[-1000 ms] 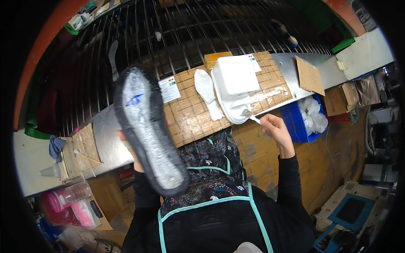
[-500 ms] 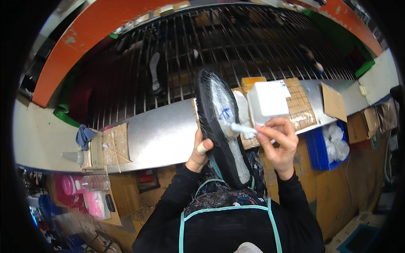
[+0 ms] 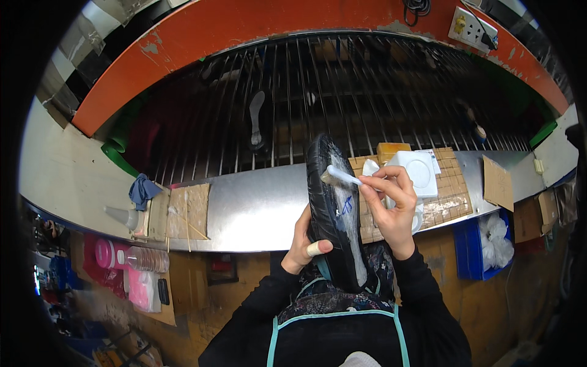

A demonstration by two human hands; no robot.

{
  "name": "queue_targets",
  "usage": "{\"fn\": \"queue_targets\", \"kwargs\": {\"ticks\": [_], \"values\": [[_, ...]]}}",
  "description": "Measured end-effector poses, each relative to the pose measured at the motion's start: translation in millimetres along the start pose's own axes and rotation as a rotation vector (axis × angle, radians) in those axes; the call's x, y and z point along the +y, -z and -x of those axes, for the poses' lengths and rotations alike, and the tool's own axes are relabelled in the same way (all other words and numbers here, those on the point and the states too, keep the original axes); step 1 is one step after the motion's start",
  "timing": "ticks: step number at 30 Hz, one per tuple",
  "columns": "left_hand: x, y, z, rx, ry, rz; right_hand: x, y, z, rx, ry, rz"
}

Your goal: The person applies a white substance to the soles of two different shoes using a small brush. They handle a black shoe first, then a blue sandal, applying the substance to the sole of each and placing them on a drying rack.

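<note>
Shoe, held by the left hand, runs far to near, left of the right hand (pinching a brush at its far part).

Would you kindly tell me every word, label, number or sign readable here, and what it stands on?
Blue handwritten mark on the pale underside of the black shoe: no word I can make out.
White sheet beside the white container: too small to read.
I can read no other text.
</note>
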State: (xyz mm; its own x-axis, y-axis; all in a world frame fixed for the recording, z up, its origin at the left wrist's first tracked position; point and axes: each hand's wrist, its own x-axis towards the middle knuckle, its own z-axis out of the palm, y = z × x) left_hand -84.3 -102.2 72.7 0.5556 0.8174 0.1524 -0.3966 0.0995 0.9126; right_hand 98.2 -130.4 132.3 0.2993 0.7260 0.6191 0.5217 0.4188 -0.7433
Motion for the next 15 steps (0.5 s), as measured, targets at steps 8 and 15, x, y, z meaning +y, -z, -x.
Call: {"fn": "queue_targets", "kwargs": {"ticks": [8, 15], "values": [[6, 1, 2, -0.029, -0.035, -0.033, 6, -8, -25, 0.084, 0.056, 0.034], [4, 5, -2, -0.053, -0.045, -0.023, 15, 2, -29, -0.059, 0.134, -0.053]]}}
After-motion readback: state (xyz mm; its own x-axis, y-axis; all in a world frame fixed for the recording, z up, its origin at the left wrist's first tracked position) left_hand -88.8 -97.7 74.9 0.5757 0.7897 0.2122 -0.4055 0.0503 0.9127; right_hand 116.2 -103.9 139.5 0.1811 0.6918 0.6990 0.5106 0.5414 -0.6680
